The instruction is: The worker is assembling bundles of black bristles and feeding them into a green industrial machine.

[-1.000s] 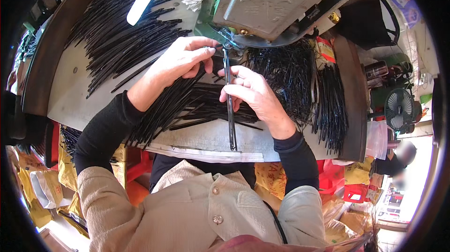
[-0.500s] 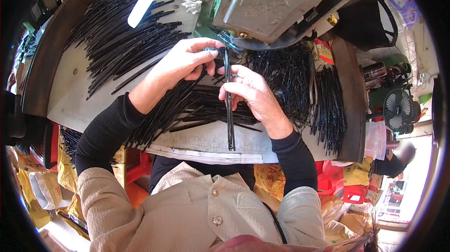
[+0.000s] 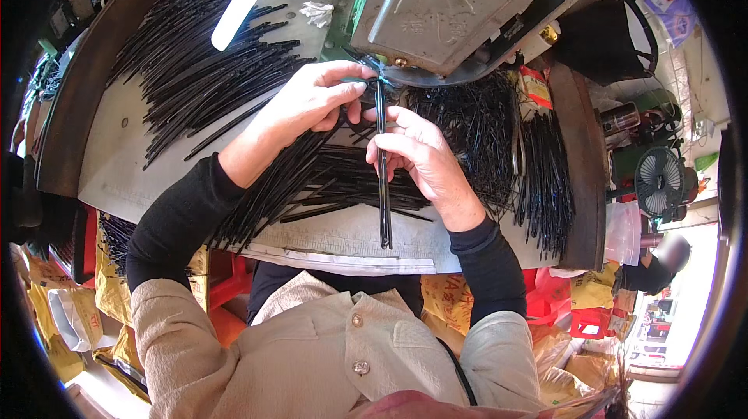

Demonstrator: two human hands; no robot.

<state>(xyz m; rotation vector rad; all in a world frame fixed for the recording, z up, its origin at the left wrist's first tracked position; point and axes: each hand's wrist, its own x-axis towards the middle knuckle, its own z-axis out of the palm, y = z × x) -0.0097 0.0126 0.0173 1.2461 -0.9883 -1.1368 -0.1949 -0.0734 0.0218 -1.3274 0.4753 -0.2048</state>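
Observation:
A narrow black bundle of slim metal strips, looking like umbrella ribs (image 3: 384, 205), points from the machine's working point down toward me. My right hand (image 3: 421, 155) pinches these ribs around their middle between thumb and fingers. With thumb and forefinger together, my left hand (image 3: 323, 98) is closed at their far end, beside the machine's tip; what exactly it pinches there is too small to make out. Just beyond my fingertips stands the machine (image 3: 448, 10), with a grey metal cover bearing a raised umbrella shape.
Long black ribs lie in a wide pile (image 3: 210, 68) at the left. A tangled black heap (image 3: 467, 130) and a straighter bundle (image 3: 548, 185) sit at the right. A white lamp (image 3: 243, 6) hangs over the left pile. Wooden side boards (image 3: 583, 169) edge the table.
Both hands stay almost in place. The far end of the ribs has shifted slightly toward the machine's tip, and the near end has moved a little to the right.

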